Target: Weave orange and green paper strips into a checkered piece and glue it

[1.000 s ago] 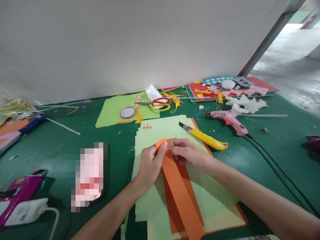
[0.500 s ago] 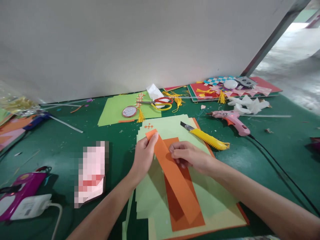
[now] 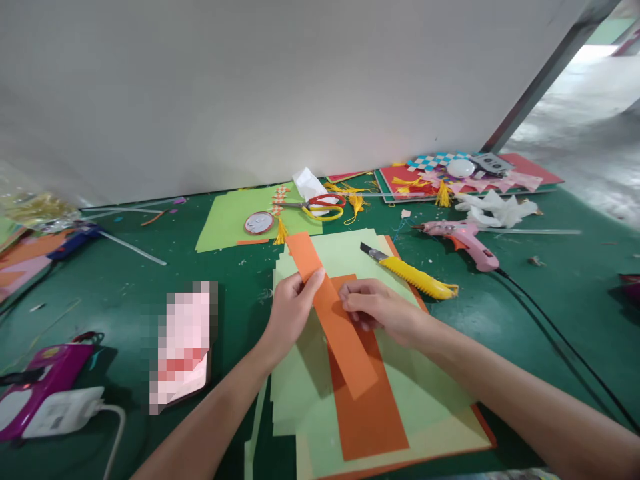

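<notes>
My left hand (image 3: pixel 295 303) pinches an orange paper strip (image 3: pixel 333 320) near its upper end, thumb on top. Against the strip's right edge, the fingers of my right hand (image 3: pixel 373 303) are curled in a pinch; their tips are partly hidden. The strip is held at a slant over a wider orange paper piece (image 3: pixel 373 427). That piece lies on a stack of pale green paper sheets (image 3: pixel 430 387). A yellow utility knife (image 3: pixel 417 277) with its blade out rests at the stack's upper right.
A pink hot glue gun (image 3: pixel 465 241) with a black cord lies to the right. Behind are scissors (image 3: pixel 325 208), a round badge (image 3: pixel 259 223) and yellow tassels (image 3: pixel 356 203). To the left are a blurred phone-like item (image 3: pixel 183 347) and a purple device (image 3: pixel 53 373) with a white plug.
The orange strip has shifted up and away from me, so its upper end now sticks out past my left thumb. My right hand has barely moved.
</notes>
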`<action>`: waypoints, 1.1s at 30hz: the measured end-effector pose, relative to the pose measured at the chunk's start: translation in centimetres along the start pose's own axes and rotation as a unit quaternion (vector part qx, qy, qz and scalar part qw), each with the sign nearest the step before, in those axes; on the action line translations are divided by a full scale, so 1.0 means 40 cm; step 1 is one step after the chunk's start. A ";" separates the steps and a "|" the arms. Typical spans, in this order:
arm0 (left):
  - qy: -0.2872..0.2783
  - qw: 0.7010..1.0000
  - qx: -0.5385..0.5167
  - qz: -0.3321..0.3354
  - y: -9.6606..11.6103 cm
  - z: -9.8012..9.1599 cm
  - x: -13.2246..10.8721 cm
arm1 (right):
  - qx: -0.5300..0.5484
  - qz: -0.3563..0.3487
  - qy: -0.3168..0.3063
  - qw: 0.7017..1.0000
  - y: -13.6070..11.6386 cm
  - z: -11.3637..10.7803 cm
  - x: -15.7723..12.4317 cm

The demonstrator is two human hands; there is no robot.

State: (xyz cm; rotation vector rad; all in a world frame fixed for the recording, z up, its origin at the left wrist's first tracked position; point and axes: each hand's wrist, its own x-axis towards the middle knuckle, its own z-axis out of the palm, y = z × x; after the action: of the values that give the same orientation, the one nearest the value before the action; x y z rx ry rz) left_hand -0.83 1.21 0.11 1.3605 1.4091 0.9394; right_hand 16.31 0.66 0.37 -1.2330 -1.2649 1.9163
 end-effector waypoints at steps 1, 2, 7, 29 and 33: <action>-0.021 1.000 -0.003 -0.001 0.000 0.002 -0.001 | 0.003 -0.007 0.004 1.000 0.000 -0.004 0.002; -0.049 0.999 -0.007 -0.002 -0.001 0.005 -0.002 | 0.007 -0.014 0.008 1.000 0.000 -0.008 0.003; -0.055 0.998 -0.006 0.003 -0.003 0.006 -0.006 | 0.004 -0.006 0.010 1.000 -0.001 -0.007 0.005; 0.094 0.994 -0.020 0.049 -0.006 -0.008 0.009 | -0.042 -0.027 -0.013 0.999 -0.002 -0.025 0.011; 0.135 0.989 -0.024 0.060 -0.003 -0.011 0.012 | -0.043 -0.023 -0.021 0.999 -0.005 -0.037 0.012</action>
State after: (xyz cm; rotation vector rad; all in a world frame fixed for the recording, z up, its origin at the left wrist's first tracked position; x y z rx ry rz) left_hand -1.26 1.72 0.06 1.3302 1.5056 1.2675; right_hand 17.41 1.76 0.15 -1.2007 -1.3990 1.8823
